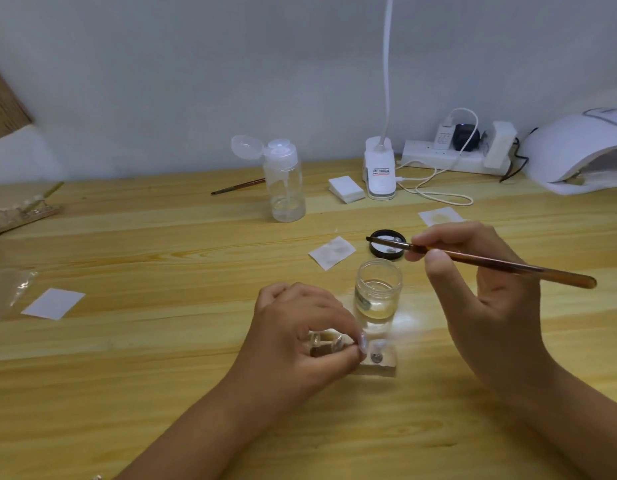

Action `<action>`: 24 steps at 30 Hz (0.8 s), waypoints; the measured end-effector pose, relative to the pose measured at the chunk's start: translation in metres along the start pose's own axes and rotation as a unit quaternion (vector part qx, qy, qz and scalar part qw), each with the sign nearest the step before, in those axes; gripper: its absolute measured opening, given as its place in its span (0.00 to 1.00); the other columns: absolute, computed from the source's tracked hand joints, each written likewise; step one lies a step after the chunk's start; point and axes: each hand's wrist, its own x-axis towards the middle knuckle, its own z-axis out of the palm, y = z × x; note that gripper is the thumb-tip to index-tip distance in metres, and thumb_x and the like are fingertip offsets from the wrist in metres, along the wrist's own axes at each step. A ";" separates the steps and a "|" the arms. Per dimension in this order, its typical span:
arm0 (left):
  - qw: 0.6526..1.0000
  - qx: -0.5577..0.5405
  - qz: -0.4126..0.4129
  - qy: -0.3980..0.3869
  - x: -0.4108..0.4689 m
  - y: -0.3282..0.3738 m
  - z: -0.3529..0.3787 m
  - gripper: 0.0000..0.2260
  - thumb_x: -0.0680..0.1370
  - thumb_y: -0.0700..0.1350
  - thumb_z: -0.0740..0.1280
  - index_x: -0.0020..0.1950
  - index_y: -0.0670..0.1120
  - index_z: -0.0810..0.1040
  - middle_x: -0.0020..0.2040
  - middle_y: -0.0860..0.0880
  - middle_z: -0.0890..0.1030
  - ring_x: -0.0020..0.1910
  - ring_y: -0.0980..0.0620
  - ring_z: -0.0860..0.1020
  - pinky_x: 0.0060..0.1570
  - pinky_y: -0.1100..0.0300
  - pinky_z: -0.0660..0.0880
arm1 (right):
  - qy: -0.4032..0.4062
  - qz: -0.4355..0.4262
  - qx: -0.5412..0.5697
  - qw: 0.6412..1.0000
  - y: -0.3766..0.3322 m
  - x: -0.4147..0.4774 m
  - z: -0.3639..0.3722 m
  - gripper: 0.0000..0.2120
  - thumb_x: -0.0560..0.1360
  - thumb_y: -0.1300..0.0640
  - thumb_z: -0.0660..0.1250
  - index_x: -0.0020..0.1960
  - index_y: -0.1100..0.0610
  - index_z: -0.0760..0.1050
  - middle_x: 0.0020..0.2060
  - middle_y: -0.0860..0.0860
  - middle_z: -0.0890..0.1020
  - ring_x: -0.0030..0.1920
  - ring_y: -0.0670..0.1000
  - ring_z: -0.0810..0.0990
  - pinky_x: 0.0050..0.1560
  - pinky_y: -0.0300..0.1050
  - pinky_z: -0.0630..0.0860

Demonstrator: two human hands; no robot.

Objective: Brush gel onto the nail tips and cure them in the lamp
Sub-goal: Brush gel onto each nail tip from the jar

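My left hand (302,332) pinches a clear nail tip (363,342) over a small clear holder block (379,365) on the wooden table; more tips stand under my fingers, partly hidden. My right hand (480,282) holds a brown gel brush (490,263) between thumb and fingers, its bristles pointing left over the black jar lid (387,249). An open clear gel jar (378,289) stands between my hands. The white curing lamp (577,154) sits at the far right against the wall.
A clear pump bottle (286,181) with its cap flipped open, a second brush (238,186), a stack of white wipes (346,189), a clip lamp base (379,173) and a power strip (449,155) line the back. Loose wipes (331,252) lie about. Another tip holder (23,211) is far left.
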 end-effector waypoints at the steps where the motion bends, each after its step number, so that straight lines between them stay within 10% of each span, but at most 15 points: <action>1: 1.000 0.009 0.001 -0.001 0.000 0.000 0.000 0.03 0.66 0.52 0.75 0.38 0.56 0.84 0.43 0.63 0.83 0.54 0.61 0.78 0.64 0.56 0.59 | 0.000 0.001 -0.001 1.000 0.000 0.000 0.000 0.08 0.76 0.53 0.63 0.49 0.53 0.79 0.45 0.50 0.83 0.52 0.56 0.80 0.56 0.59 0.75; 24: 0.997 0.066 -0.003 -0.030 0.001 -0.003 0.001 0.03 0.67 0.54 0.74 0.38 0.59 0.83 0.46 0.62 0.80 0.57 0.60 0.73 0.63 0.59 0.57 | -0.033 -0.012 -0.047 0.998 0.003 0.000 0.001 0.08 0.75 0.53 0.63 0.48 0.53 0.79 0.45 0.51 0.81 0.52 0.57 0.79 0.55 0.61 0.73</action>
